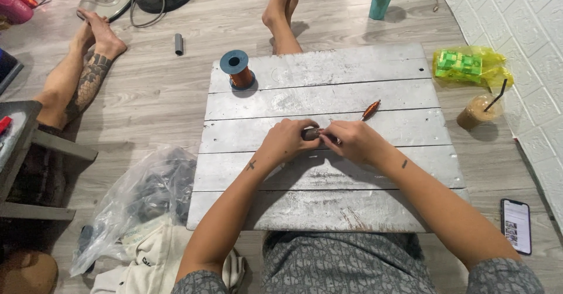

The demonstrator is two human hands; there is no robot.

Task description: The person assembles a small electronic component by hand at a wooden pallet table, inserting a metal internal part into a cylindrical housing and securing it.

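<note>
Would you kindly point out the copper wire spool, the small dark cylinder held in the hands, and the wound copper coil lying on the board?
copper wire spool (237, 70), head view, on its wound copper side.
small dark cylinder (311, 133), head view, on its exposed middle between the hands.
wound copper coil (370, 109), head view, on its middle.

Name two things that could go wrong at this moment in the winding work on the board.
The copper wire spool stands upright near the board's far edge, so a tug might tip it off. The small dark cylinder is pinched between the left hand and right hand only, so it could slip.
</note>
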